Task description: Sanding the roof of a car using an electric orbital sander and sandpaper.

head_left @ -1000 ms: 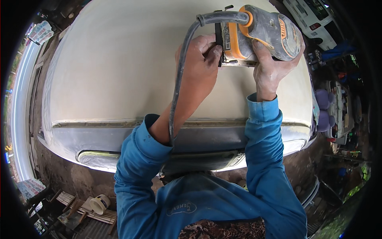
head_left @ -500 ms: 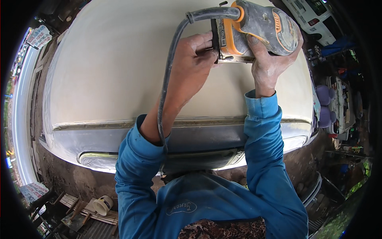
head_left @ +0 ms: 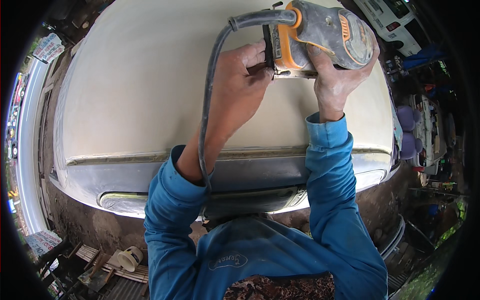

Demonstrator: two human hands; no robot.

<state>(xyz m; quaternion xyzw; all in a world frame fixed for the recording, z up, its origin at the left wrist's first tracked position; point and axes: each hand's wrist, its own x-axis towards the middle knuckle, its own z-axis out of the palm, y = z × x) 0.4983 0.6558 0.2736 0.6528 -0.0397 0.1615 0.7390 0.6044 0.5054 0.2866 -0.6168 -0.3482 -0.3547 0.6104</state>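
Note:
A dusty grey and orange electric sander (head_left: 325, 40) is tilted on its side above the cream car hood (head_left: 140, 90). My right hand (head_left: 335, 75) wraps round its body from the right, dust on the fingers. At the sander's base edge, my left hand (head_left: 245, 70) has its fingers curled and pressed against the dark pad side; what they pinch is too hidden to tell. From the sander a thick black cord (head_left: 212, 75) loops left and runs down over my left forearm. Both forearms are in blue sleeves.
Below the hood lie the grey front edge (head_left: 240, 171) and a headlight (head_left: 125, 201) of the car. A white bucket (head_left: 130, 258) rests on bamboo slats at lower left. A white van (head_left: 395, 25) stands at upper right, with purple seats (head_left: 407, 132) below it.
The sander and both hands have shifted very slightly left. My grip on the sander looks the same.

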